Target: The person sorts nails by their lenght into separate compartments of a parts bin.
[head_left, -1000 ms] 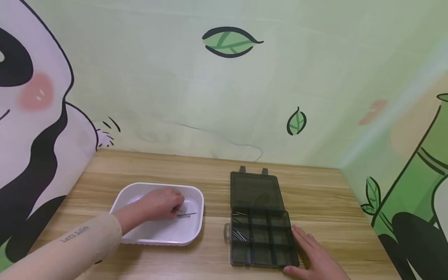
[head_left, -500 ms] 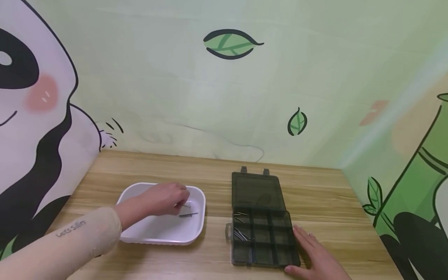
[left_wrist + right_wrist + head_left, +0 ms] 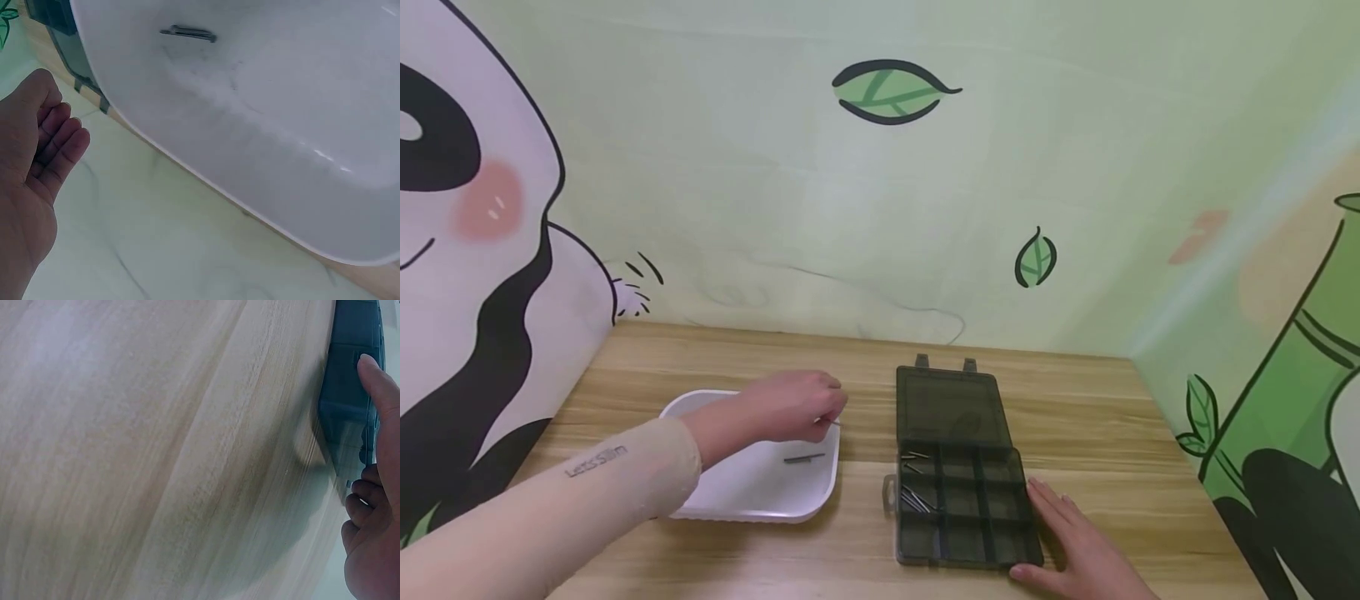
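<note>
since the earlier frame, the left hand (image 3: 793, 406) has travelled from inside the white tray (image 3: 752, 492) to above its right edge, by the far right corner. thumb and fingertips are together, pinching a thin nail (image 3: 832, 422) of which just a sliver shows. the wrist bends palm-down, the sleeved forearm (image 3: 625, 475) slanting over the tray's left edge. the right hand (image 3: 1086, 542) lies at the near right corner of the dark box (image 3: 962, 500), thumb apart from the fingers, straight fingers along its right edge.

the right wrist view shows that thumb against the box's near wall; the left wrist view shows the left fingers curled inward, the nail hidden.

in the tray, near its right edge, loose nails (image 3: 803, 458) lie side by side. the box's lid (image 3: 952, 408) leans open towards the worktop's (image 3: 1150, 475) far edge; more nails (image 3: 915, 500) sit in its far left and middle left compartments.
</note>
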`<state>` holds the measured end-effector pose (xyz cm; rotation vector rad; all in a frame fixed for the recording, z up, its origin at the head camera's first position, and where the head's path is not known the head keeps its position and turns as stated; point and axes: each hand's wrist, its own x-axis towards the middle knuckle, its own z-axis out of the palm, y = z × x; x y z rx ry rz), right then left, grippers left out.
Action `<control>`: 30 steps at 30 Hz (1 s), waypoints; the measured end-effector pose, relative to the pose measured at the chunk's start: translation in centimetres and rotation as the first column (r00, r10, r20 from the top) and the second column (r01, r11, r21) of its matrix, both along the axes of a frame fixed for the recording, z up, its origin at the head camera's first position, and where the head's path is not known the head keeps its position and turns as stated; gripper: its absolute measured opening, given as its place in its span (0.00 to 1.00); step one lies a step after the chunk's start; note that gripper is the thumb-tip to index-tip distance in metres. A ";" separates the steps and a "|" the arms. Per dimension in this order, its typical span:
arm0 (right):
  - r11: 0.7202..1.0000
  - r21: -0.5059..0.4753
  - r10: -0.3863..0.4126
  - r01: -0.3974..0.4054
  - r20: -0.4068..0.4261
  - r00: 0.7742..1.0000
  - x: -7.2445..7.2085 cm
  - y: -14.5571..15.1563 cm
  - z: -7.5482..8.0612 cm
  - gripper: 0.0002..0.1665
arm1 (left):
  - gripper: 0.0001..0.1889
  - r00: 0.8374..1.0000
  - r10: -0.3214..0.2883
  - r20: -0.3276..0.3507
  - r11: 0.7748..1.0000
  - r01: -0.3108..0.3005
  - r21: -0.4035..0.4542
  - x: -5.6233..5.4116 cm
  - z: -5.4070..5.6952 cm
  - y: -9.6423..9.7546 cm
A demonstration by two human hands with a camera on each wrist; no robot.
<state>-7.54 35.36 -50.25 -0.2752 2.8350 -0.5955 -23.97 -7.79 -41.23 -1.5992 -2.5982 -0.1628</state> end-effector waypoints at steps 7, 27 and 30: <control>1.000 -0.003 0.010 -0.010 -0.010 1.000 -0.1 0.3 -0.2 0.70 | 0.11 0.999 -0.047 0.020 0.998 0.048 -0.037 -0.2 0.2 3.7; 0.999 -0.022 0.025 -0.025 -0.030 0.999 -0.1 0.3 -0.2 0.69 | 0.08 0.997 -0.077 0.007 0.990 0.078 -0.115 -0.6 -2.5 11.0; 0.999 -0.029 0.024 -0.025 -0.025 0.999 -0.1 0.2 -0.1 0.69 | 0.07 0.997 -0.071 0.028 0.989 0.075 -0.130 -0.6 -2.9 11.5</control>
